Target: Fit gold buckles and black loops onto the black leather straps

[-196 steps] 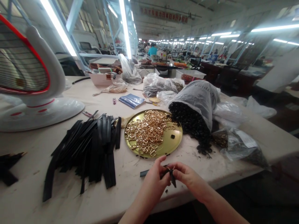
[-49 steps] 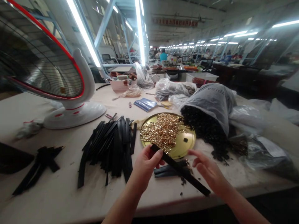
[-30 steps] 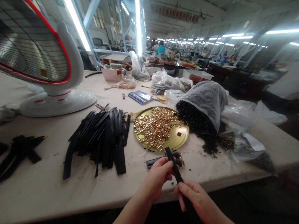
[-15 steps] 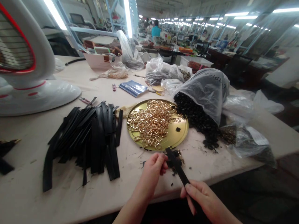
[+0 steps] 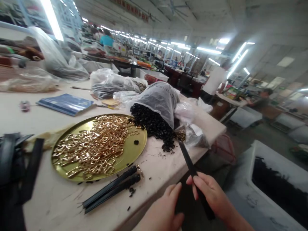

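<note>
Pinched in my right hand (image 5: pixel 208 189) is a black strap (image 5: pixel 189 158), slanting up past the table's front edge. My left hand (image 5: pixel 166 207) is beside it, fingers apart and holding nothing that I can see. On the table, two more black straps (image 5: pixel 108 189) lie side by side, with small black and gold pieces at their far ends. Behind them a round gold tray (image 5: pixel 131 157) bears a heap of gold metal buckles (image 5: pixel 101 144). Small black pieces (image 5: pixel 154 123) spill from a clear plastic bag (image 5: pixel 160 98) beside the tray.
A pile of black straps (image 5: pixel 12 166) lies at the left edge. Farther back are a blue booklet (image 5: pixel 66 103) and filled plastic bags (image 5: pixel 113 83). Below the table on the right stands a white bin (image 5: pixel 240 183) with black strips (image 5: pixel 276 189) inside. A person (image 5: pixel 214 80) stands beyond.
My view has swung to the right, bringing the white bin into sight. My right hand has carried the strap beyond the table edge, and my left hand's fingers have opened.
</note>
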Tool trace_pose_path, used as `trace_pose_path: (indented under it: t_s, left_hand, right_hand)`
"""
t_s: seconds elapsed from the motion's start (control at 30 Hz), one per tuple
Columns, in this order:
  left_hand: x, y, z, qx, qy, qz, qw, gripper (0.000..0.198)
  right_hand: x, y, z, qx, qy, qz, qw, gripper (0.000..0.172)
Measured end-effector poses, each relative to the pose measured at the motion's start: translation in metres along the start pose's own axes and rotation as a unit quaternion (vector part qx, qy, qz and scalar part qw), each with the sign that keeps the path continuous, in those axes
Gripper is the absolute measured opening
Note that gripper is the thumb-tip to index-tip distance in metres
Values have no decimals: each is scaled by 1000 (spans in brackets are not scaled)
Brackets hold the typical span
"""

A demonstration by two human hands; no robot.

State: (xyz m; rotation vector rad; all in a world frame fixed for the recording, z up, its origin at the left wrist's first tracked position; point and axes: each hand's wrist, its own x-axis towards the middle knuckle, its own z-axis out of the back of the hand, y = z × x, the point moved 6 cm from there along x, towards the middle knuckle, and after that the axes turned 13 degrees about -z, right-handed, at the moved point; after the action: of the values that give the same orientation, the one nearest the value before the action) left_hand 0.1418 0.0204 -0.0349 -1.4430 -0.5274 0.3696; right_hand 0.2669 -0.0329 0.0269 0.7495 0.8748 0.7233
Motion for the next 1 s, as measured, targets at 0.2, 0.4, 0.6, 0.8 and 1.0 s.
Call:
trace_pose_path:
  t_s: [0.2,0.4,0.6,0.8,1.0]
  left_hand:
    - [27,-1,13,-126,-80,109,983,32]
    - [43,6,-21,-425,-83,181,883,14]
    - [36,27,-32,-487,-94,234,836,7]
    - [37,36,-28,-503,-101,250,821,6]
    - [40,41,-22,-492,-108,263,823,10]
  right_hand:
    - [-13,-19,6,10,6,-23,1000,34]
    - [-15,-28,-5,-17,63,-52,996,33]
    - [-9,-38,-9,3,106,-109,988,34]
    - [1,-41,-11,14,122,-142,982,35]
    - [9,-44,-15,20,145,-162,976,37]
